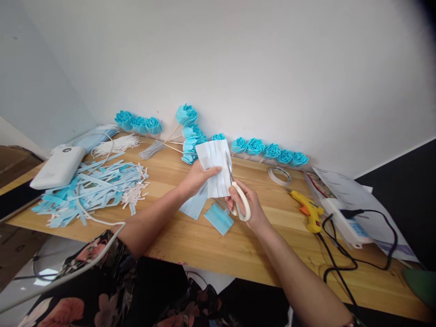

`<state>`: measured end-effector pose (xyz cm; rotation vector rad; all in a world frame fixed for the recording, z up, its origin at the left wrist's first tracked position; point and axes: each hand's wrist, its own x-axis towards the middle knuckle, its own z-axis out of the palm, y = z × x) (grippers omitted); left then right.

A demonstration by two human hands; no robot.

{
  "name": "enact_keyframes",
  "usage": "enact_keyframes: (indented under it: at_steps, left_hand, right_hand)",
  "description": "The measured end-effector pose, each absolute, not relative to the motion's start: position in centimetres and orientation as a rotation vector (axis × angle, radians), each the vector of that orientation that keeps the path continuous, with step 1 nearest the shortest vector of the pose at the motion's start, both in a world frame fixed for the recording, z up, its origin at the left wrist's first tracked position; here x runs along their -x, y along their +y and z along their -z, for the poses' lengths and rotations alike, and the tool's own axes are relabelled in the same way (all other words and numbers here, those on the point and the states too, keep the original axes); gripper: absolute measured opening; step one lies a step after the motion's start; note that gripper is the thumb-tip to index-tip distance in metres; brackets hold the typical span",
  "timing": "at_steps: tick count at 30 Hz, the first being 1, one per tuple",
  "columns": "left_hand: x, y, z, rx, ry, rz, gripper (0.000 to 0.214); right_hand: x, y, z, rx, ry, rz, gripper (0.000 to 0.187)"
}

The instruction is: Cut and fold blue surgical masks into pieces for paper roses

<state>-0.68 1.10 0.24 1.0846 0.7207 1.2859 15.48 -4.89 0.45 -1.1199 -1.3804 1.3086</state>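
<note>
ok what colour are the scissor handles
Creamy white; the scissor handles show best in the head view.

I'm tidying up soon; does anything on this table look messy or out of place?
Yes: the heap of thin, loose blue-and-white strips at the left sprawls untidily, with a long white cable lying across it. Nothing looks clearly damaged.

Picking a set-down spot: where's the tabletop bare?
Bare tabletop: between the right hand and glue gun, and from the small blue piece to the near edge. Crowded: left, cut strips and power bank; right, power strip and cables.
</note>
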Motion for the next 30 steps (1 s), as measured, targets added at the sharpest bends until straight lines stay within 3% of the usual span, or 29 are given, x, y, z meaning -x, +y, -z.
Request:
enact_keyframes:
  at_steps: [30]
  left_hand:
    - [0.3, 0.77, -0.2, -1.08, 0.748, -1.285, 0.047]
  right_hand:
    - [-15.7, -4.9, -0.63, 1.11, -1.483, -1.281, 0.045]
